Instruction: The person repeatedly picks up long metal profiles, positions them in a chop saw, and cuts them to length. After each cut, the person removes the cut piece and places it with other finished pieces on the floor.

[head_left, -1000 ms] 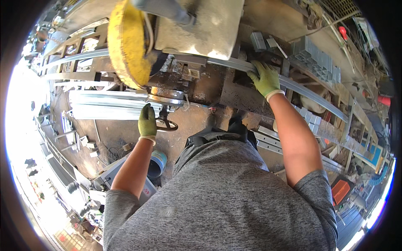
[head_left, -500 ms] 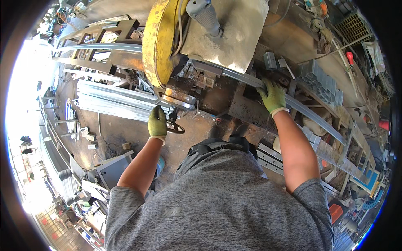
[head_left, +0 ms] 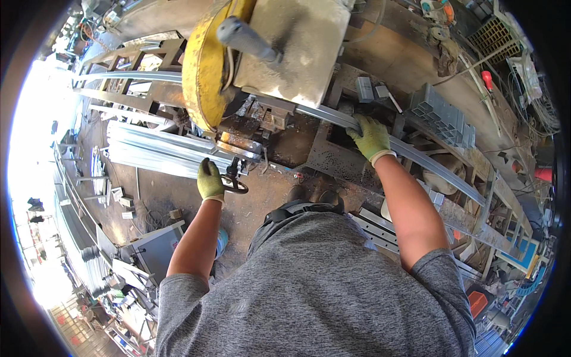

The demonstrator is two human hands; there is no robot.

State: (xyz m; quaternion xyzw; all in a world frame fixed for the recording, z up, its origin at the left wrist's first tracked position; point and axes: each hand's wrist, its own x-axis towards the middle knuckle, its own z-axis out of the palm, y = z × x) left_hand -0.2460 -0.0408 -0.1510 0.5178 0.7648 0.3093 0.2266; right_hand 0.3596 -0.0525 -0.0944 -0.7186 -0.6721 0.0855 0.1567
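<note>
A yellow-guarded cutting saw [head_left: 201,77] with a grey handle [head_left: 242,37] stands in front of me. Under it runs a long grey metal bar [head_left: 437,163], lying across the saw bench and out to the right. My right hand [head_left: 370,137], in a yellow-green glove, is closed over this bar to the right of the saw. Lower left, my gloved left hand [head_left: 210,180] is at the rim of a dark handwheel [head_left: 237,185] beside the saw's vise [head_left: 239,146], its fingers curled and partly hidden.
Bundled shiny metal tubes [head_left: 160,150] lie left of the handwheel. Short square tubes [head_left: 440,116] are stacked behind the bar on the right. A metal frame rack [head_left: 128,62] supports stock at far left. Punched rails [head_left: 377,229] lie near my right side.
The view has shifted, so the saw, bench and both hands sit farther left in the picture. Both hands keep about the same places on the bar and at the handwheel.
</note>
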